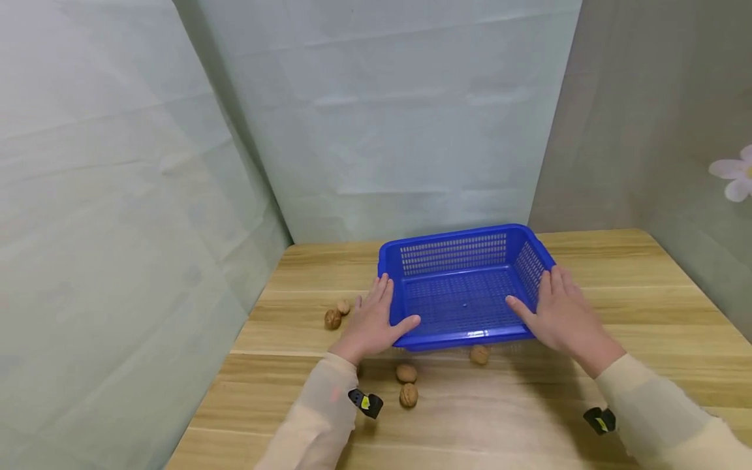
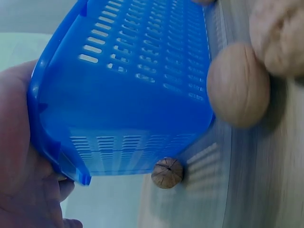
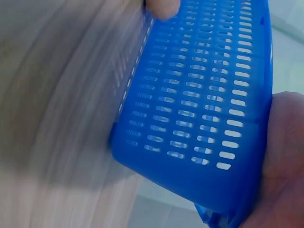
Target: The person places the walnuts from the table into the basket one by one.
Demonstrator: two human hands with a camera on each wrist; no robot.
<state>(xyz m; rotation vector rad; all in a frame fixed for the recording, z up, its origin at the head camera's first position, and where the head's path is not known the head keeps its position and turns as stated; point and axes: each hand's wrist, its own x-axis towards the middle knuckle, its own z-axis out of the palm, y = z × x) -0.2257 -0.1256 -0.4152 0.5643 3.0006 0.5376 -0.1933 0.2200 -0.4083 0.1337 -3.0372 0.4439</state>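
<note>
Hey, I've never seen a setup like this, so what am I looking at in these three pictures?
There is no robot here, just a person's two bare hands. The widest picture comes from a camera worn on the head, looking forward and down. The other two come from cameras on the wrists, so each shows one hand's work up close, at an odd angle. The left hand and the right hand hold a blue basket by its opposite ends; no walnut shows inside it. Several walnuts lie on the wooden table, among them two just left of the left hand and two nearer the wearer.
</note>
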